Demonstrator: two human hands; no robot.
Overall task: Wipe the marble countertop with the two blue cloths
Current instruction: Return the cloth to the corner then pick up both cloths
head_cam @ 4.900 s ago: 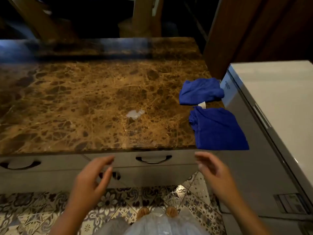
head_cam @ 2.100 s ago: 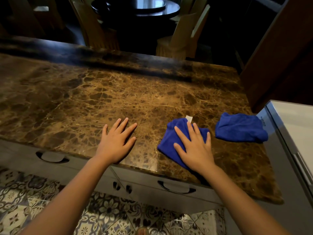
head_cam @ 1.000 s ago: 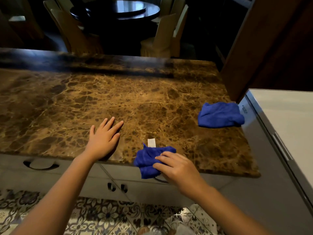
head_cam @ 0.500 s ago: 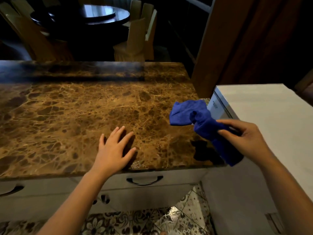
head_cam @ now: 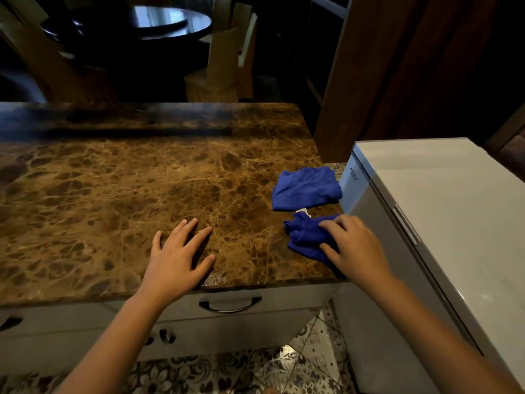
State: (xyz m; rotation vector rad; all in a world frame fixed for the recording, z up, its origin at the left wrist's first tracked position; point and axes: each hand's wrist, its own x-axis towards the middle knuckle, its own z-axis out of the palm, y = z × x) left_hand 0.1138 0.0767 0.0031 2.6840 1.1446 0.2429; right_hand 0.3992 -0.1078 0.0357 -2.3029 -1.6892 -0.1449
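While both forearms reach up from the lower edge of the view, the left hand (head_cam: 179, 257) lies flat and palm-down on the marble tabletop (head_cam: 113, 194) near its front edge, fingers spread and holding nothing. Just right of it, the right hand (head_cam: 355, 248) presses on a crumpled blue cloth (head_cam: 305, 237) at the front right corner, fingers curled into the folds. Beyond that, the second blue cloth (head_cam: 306, 189) lies bunched beside the white appliance (head_cam: 440, 209).

Right hand (head_cam: 355, 248) hides part of near cloth (head_cam: 305, 237); countertop (head_cam: 113, 194) cut off left
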